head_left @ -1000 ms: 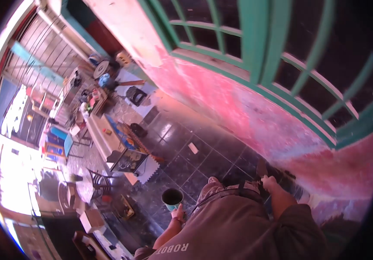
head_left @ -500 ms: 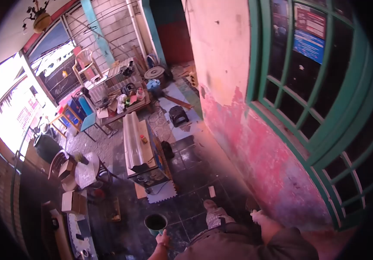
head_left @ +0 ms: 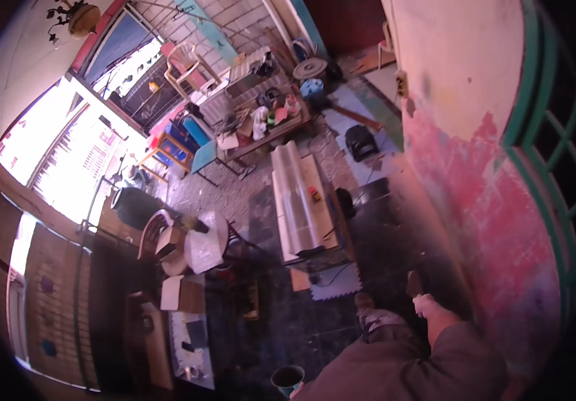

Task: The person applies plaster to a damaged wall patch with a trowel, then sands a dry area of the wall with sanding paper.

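Note:
At the bottom edge, my left hand (head_left: 296,391) is mostly cut off, with its visible fingers closed on the rim of a small green bucket (head_left: 288,378). The inside of the bucket looks dark, and its contents cannot be made out. My right hand (head_left: 424,305) is closed around the handle end of a trowel (head_left: 413,283), whose brownish blade points forward, away from me. It is held above the dark tiled floor, left of the wall (head_left: 502,227) with peeling pink paint, and apart from it.
A long low table (head_left: 324,227) with a curved translucent sheet stands ahead. To the left are a round table (head_left: 206,244), a cardboard box (head_left: 182,294) and a chair (head_left: 157,234). A black object (head_left: 361,143) lies near the wall. A green window frame (head_left: 535,134) is at right.
My view has swung left, so the room has shifted right in the picture. The bucket now sits lower at the frame's bottom edge. Both hands keep their holds.

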`<action>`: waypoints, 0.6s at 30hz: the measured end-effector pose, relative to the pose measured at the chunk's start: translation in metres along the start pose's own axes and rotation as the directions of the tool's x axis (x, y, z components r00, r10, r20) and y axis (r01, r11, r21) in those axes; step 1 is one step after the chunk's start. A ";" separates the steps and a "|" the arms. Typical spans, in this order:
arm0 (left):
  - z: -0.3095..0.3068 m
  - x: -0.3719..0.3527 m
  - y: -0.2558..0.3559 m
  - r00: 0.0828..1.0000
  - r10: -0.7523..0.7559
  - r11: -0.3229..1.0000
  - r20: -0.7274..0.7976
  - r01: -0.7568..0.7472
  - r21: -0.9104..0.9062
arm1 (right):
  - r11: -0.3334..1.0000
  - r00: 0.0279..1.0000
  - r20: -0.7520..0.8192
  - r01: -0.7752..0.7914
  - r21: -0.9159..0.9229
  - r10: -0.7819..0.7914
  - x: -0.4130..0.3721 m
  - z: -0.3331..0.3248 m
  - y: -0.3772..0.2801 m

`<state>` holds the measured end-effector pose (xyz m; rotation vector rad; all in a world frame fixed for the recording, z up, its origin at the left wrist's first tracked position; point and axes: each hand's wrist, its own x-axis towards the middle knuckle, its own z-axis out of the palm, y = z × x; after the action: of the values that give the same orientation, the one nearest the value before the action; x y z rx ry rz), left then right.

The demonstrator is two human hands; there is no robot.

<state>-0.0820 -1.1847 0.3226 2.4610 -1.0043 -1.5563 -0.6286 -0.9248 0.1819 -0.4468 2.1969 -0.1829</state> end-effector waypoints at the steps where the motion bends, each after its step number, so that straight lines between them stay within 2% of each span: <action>1: -0.013 0.003 0.013 1.000 -0.014 1.000 -0.023 0.014 -0.012 | 0.942 0.986 0.067 -0.165 0.292 0.152 0.003 0.000 -0.029; 2: -0.022 0.009 0.031 0.999 -0.019 1.000 -0.044 0.018 -0.021 | 0.784 0.954 0.147 -0.298 0.544 0.261 0.004 -0.008 -0.060; 3: -0.032 0.016 0.051 0.998 -0.019 0.999 -0.057 0.017 -0.031 | 0.626 0.931 0.218 -0.360 0.692 0.294 0.002 -0.019 -0.091; 5: -0.051 0.039 0.097 0.996 0.004 0.999 -0.086 -0.008 -0.051 | 0.410 0.907 0.296 -0.402 0.819 0.299 0.005 -0.033 -0.140; 7: -0.056 0.048 0.144 0.991 0.078 0.995 -0.107 -0.084 -0.056 | 0.297 0.892 0.332 -0.421 0.857 0.307 0.010 -0.049 -0.178; 10: -0.050 0.047 0.229 0.947 0.288 0.953 -0.141 -0.297 -0.052 | 0.237 0.873 0.358 -0.444 0.864 0.331 0.032 -0.059 -0.204; 14: -0.045 0.073 0.307 0.940 0.335 0.927 -0.072 -0.342 -0.152 | 0.053 0.851 0.306 -0.361 0.931 0.427 0.039 -0.072 -0.225; 16: -0.041 0.102 0.340 0.942 0.333 0.928 -0.031 -0.333 -0.169 | -0.070 0.865 0.282 -0.278 0.958 0.415 0.036 -0.071 -0.226; 18: -0.043 0.128 0.379 0.943 0.332 0.934 0.029 -0.324 -0.152 | -0.266 0.816 0.291 -0.176 0.948 0.500 0.034 -0.068 -0.235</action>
<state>-0.1963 -1.5654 0.3865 2.0384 -1.1909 -1.5298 -0.6418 -1.1570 0.2652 1.2420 1.4975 -1.5703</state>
